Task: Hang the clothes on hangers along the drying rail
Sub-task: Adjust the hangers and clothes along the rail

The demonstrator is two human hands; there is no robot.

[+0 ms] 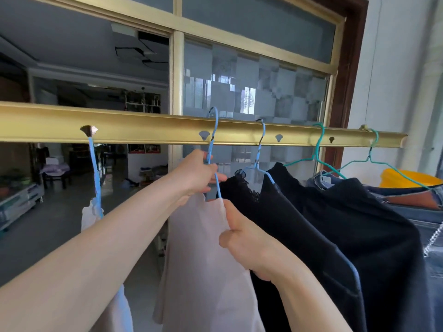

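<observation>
A gold drying rail [143, 130] runs across the view at chest height. A pale pink garment [203, 259] hangs on a blue wire hanger [214, 130] whose hook rests over the rail. My left hand [199, 173] grips the hanger's neck just under the rail. My right hand [242, 238] pinches the garment's right shoulder edge against the hanger's arm. Another pale garment [90, 216] hangs on a blue hanger at the left. To the right hang a black lace-trimmed top [282, 212], a dark top [374, 224] and denim [429, 221] on blue and green hangers.
Behind the rail stands a gold-framed sliding door with patterned glass [251, 92]; its left side opens onto a dim room with furniture. A yellow basin [407, 179] sits at the far right behind the clothes. The rail has several fan-shaped holes along it.
</observation>
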